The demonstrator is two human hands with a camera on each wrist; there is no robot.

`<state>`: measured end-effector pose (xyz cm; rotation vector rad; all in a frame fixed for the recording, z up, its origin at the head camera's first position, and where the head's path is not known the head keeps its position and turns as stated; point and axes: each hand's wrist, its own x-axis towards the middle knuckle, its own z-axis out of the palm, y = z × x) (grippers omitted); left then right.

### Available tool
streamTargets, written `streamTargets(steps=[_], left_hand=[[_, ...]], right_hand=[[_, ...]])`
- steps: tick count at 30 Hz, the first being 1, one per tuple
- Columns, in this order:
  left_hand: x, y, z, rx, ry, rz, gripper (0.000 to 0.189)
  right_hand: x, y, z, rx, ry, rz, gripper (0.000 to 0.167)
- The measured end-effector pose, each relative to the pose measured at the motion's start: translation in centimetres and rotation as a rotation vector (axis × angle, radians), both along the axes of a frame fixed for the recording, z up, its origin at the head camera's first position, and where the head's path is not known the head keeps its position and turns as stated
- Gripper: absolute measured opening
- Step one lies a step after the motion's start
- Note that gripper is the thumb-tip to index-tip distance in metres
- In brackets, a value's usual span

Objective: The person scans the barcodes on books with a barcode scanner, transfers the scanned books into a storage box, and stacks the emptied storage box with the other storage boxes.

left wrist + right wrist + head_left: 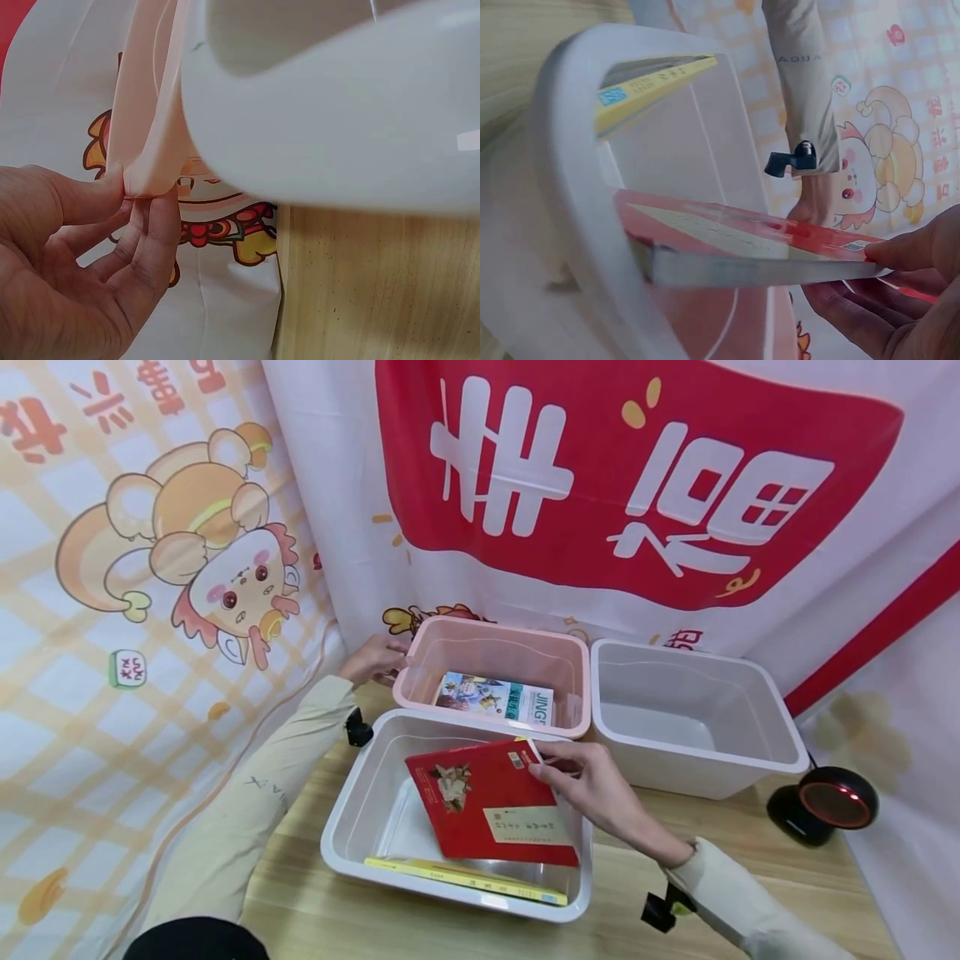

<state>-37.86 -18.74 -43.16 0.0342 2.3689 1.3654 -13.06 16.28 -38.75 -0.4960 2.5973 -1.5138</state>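
Observation:
My right hand (596, 785) pinches a red book (487, 802) by its upper right corner. The book tilts over the inside of the near white bin (341, 852); its lower end reaches below the rim. In the right wrist view, thumb and fingers of the right hand (900, 289) lie on opposite sides of the book (772, 232). My left hand (375, 660) grips the left rim of the pink bin (581, 664), thumb above and fingers beneath in the left wrist view. A yellow book (465, 878) stands along the near bin's front wall.
Inside the pink bin lies a book (495, 697) with a blue and white cover. A second white bin (697, 764) stands to its right. Farther right is a black round device (828, 802) with red lights. Printed cloth (345, 510) hangs behind the wooden table (300, 877).

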Motion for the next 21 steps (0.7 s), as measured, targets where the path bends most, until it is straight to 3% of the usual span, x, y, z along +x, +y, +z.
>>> streamTargets(steps=[10, 13, 17, 21], left_hand=[[0.1, 0.0, 0.1, -0.020, -0.010, 0.017, 0.048], [0.1, 0.1, 0.2, -0.022, -0.010, 0.023, 0.047], [0.3, 0.2, 0.3, -0.010, 0.004, 0.011, 0.043], [0.2, 0.2, 0.3, 0.013, 0.020, -0.014, 0.041]], right_hand=[[-0.1, 2.7, 4.8, 0.081, 0.035, 0.000, 0.045], [0.0, 4.0, 6.1, 0.110, 0.092, -0.025, 0.047], [0.4, 5.7, 7.2, 0.142, 0.159, -0.060, 0.047], [0.9, 7.4, 7.9, 0.165, 0.172, -0.106, 0.048]])
